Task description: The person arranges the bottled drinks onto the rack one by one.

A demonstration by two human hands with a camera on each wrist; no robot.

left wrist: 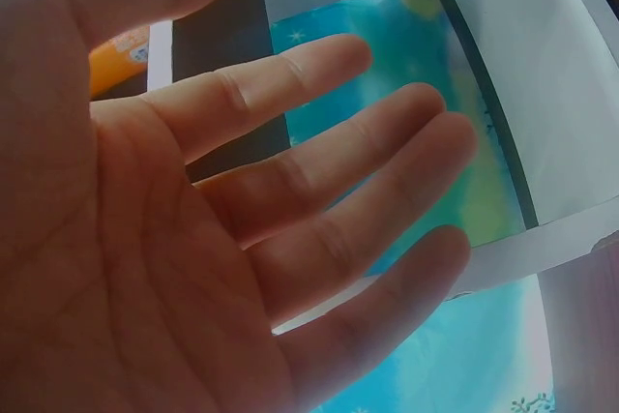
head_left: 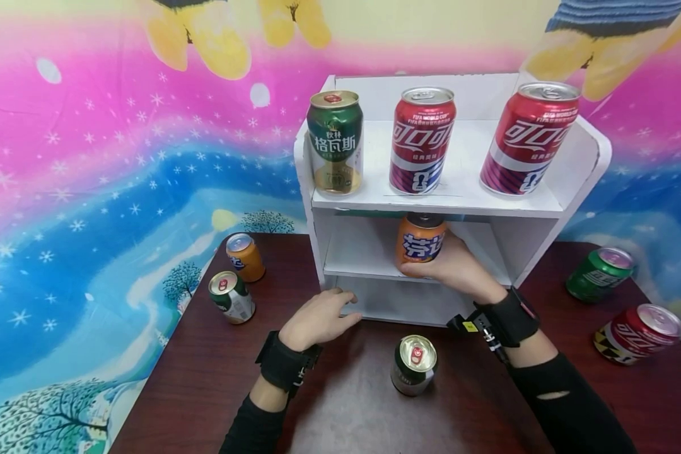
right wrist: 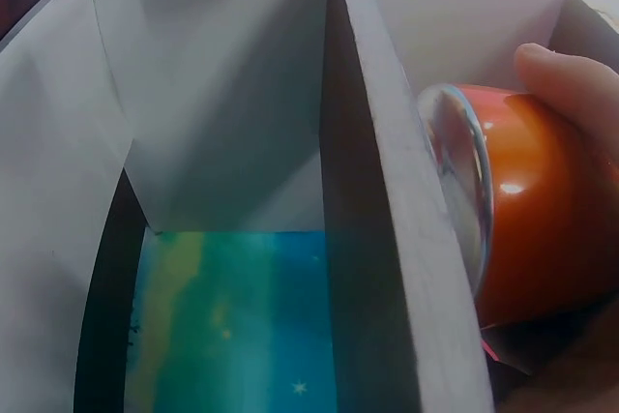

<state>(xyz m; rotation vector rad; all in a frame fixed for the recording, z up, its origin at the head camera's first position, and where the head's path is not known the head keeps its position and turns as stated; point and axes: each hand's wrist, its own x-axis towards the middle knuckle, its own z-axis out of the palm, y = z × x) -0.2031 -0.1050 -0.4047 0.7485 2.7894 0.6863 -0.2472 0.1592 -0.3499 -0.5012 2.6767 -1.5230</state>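
Note:
My right hand grips an orange soda can at the middle level of a white shelf unit. The can is upright, its top just under the upper board. In the right wrist view, the thumb lies along the side of the orange can, whose silver end is close to a shelf board. My left hand hovers by the lower left front of the unit, holding nothing. Its fingers are spread and nearly straight in the left wrist view, palm facing the camera.
On the top shelf stand a green-and-gold can and two red cans. A dark can stands before the unit. Left are an orange can and a green-white can; right, a green can and a red can.

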